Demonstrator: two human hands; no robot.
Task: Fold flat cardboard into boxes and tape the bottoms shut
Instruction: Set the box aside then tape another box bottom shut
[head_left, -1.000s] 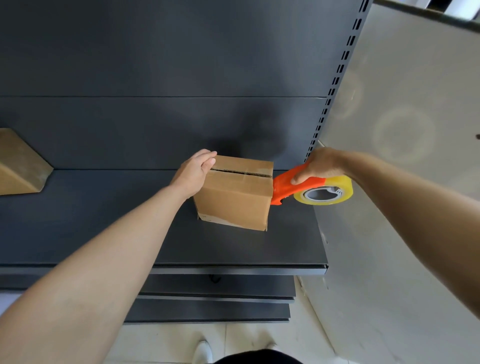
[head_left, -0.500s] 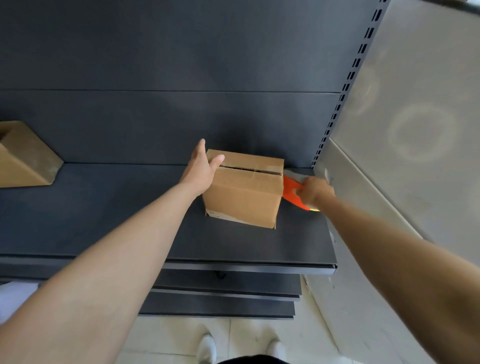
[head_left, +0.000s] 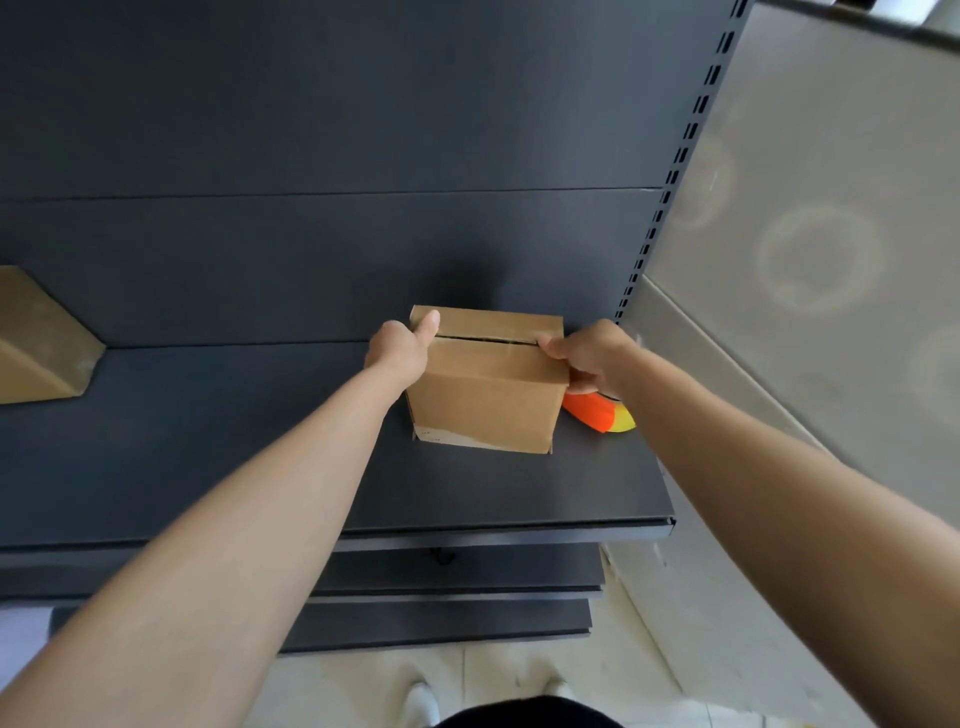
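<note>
Left hand (head_left: 397, 353) and right hand (head_left: 592, 358) clasp the folded box (head_left: 488, 400) by its ends; the tape dispenser (head_left: 597, 413) lies beside it, taping seemingly done.

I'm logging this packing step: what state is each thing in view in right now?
brown cardboard box: standing on the dark metal shelf, top flaps folded in, dark gap between them.
orange-and-yellow tape dispenser: lying on the shelf right of the box, unheld.
left hand: grips the box's left end, thumb on top.
right hand: grips the box's right end, thumb on top.
second brown cardboard piece: resting at far left, untouched.
</note>
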